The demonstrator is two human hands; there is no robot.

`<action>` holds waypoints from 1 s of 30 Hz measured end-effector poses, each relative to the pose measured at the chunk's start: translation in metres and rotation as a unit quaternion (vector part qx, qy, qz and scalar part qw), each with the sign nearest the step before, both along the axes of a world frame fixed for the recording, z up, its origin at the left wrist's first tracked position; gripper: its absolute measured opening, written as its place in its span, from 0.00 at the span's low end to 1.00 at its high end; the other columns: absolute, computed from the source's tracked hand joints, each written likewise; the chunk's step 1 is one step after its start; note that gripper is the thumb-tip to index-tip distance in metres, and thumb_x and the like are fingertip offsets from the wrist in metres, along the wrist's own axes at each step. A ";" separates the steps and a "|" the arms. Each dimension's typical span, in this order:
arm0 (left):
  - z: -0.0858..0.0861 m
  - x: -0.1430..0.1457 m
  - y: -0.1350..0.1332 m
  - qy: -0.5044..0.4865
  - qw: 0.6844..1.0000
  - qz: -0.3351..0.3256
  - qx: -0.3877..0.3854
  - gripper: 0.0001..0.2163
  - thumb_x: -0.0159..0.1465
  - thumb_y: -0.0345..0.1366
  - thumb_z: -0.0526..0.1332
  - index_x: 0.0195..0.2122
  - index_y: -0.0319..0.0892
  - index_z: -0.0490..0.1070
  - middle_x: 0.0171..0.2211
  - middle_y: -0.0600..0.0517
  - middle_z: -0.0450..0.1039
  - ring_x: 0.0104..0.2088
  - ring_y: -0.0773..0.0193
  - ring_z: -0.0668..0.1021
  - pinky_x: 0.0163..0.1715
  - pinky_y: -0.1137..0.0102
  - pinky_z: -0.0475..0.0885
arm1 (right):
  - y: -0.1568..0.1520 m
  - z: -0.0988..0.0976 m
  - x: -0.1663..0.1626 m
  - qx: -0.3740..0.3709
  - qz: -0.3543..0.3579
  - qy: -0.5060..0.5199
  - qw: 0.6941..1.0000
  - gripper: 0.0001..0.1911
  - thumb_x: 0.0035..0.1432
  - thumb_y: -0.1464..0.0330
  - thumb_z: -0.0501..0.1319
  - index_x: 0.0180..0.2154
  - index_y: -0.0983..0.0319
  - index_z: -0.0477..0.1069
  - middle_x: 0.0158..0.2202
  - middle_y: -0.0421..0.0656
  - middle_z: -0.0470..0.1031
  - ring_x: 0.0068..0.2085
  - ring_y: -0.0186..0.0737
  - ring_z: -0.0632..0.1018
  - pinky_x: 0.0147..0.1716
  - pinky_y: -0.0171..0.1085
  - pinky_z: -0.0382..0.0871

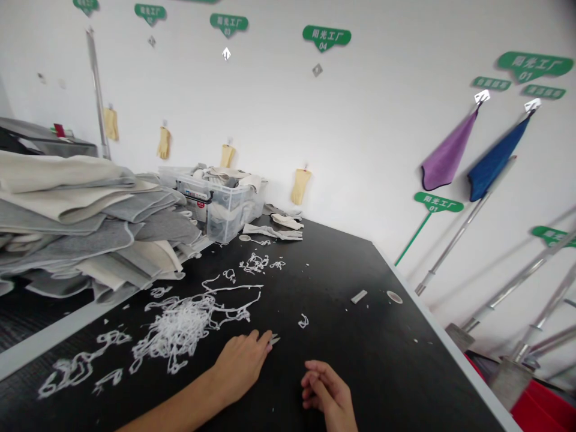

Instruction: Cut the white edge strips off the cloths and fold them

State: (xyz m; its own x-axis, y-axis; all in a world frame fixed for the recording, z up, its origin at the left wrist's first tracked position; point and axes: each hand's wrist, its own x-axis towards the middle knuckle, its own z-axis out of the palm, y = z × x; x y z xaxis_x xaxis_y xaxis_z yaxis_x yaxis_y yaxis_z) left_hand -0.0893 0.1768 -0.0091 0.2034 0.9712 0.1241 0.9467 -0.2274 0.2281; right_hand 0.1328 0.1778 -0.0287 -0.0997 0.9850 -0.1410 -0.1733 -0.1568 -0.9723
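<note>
My left hand [240, 363] rests low over the black table, its fingers closed over a small pair of scissors [275, 339]. Only the pointed metal blades show past the fingertips; the handles are hidden under the hand. To its right, my right hand [327, 393] hovers near the table's front with fingers loosely curled together, and I see nothing in it. A tangled heap of white thread scraps [180, 327] lies left of my left hand. One small curl of thread [303, 321] sits ahead of both hands.
Grey and cream cloth pieces [112, 222] are stacked high at the left. Behind them stands a clear plastic bin [225, 210] filled with cloths, with loose strips [274, 231] beside it. A small grey strip [359, 297] and an oval piece [395, 297] lie near the table's right edge.
</note>
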 end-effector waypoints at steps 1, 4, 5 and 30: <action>-0.003 0.000 0.002 0.013 1.000 0.003 0.004 0.21 0.72 0.40 0.40 0.60 0.46 0.64 0.42 0.42 0.74 0.36 0.50 0.80 0.34 0.58 0.73 | -0.001 0.002 -0.001 0.001 -0.004 0.000 1.000 0.25 0.40 0.52 0.72 0.34 0.65 0.77 0.25 0.45 0.75 0.24 0.37 0.74 0.22 0.35 0.69; -0.011 0.000 0.004 0.049 0.999 0.013 0.008 0.21 0.71 0.36 0.42 0.62 0.43 0.62 0.44 0.41 0.73 0.35 0.51 0.80 0.33 0.60 0.75 | -0.004 0.012 -0.003 0.003 -0.009 -0.001 1.000 0.25 0.40 0.52 0.72 0.34 0.65 0.77 0.24 0.45 0.74 0.24 0.37 0.74 0.22 0.34 0.69; -0.012 0.001 0.005 0.059 0.998 0.019 0.012 0.21 0.71 0.35 0.43 0.62 0.43 0.62 0.45 0.41 0.73 0.35 0.52 0.80 0.33 0.60 0.75 | -0.005 0.015 -0.003 0.001 -0.004 -0.002 1.000 0.25 0.40 0.52 0.73 0.34 0.65 0.77 0.24 0.45 0.75 0.24 0.37 0.74 0.22 0.34 0.69; -0.018 0.001 0.011 0.043 0.995 0.038 0.084 0.17 0.69 0.31 0.50 0.57 0.38 0.68 0.47 0.41 0.69 0.46 0.52 0.74 0.44 0.60 0.74 | -0.003 0.013 -0.001 -0.001 0.018 -0.007 1.000 0.26 0.39 0.51 0.73 0.35 0.65 0.77 0.25 0.45 0.75 0.25 0.38 0.74 0.23 0.36 0.69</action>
